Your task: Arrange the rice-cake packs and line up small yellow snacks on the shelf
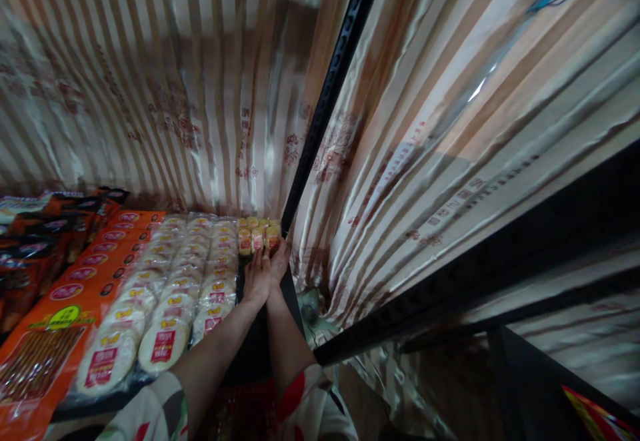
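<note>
Small yellow snack packs [257, 236] with red labels stand stacked in rows at the far right end of a dark shelf [253, 342]. My left hand [257, 277] reaches forward with its fingers on the front of these packs. Close beside it, my right hand [279, 260] curls its fingers about the right-hand pack, next to a black upright post [320, 111]. The two wrists nearly touch. Some fingertips are blurred and partly hidden by the packs. Left of the hands lie rows of round white crackers [167, 346] in clear wrappers with red labels.
Orange snack bags [55, 334] overlap in a row further left, beside dark packets [30, 254]. Striped, shiny curtain-like sheeting [215, 94] hangs behind the shelf. A black beam [450, 268] runs across the right side, above another dark surface [545, 381].
</note>
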`<state>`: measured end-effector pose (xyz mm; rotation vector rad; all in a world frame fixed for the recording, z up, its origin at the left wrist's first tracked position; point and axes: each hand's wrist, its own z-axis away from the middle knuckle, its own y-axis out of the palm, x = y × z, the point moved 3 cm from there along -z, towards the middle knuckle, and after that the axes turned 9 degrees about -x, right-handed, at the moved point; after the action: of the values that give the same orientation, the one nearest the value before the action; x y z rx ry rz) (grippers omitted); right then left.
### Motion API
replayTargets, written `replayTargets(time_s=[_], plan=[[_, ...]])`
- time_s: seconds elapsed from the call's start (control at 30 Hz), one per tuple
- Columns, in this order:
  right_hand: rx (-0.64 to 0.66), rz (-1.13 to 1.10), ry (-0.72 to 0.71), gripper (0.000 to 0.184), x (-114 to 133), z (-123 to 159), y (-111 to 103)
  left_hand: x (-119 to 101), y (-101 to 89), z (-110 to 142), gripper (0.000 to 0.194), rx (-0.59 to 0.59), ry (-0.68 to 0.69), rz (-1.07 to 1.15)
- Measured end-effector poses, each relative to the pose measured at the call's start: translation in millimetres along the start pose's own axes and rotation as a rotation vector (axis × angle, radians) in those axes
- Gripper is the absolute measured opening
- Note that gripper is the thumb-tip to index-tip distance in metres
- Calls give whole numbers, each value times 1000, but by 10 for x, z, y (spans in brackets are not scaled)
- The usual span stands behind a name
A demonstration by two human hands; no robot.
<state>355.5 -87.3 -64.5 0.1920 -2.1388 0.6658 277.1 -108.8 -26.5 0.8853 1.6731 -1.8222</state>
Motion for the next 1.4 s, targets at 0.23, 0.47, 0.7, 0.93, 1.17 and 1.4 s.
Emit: replayTargets(time_s=[0.23,0.47,0.7,0.93,1.17,1.4], plan=[[59,-45,-18,44,-94,24,69,45,50,5,51,-50,1,28],[74,-51,-51,41,-168,23,97,12,22,17,49,-35,-33,64],[65,-8,-109,40,-140,51,78,-42,-48,56,42,-104,-16,134],[103,-2,-113,43,-154,37,97,-19,-21,58,44,-113,-26,103],[95,-38,-107,44,-97,53,45,-61,-18,87,46,-121,13,25],[85,-57,-101,45,-111,35,4,-99,-41,112,45,-156,48,15]])
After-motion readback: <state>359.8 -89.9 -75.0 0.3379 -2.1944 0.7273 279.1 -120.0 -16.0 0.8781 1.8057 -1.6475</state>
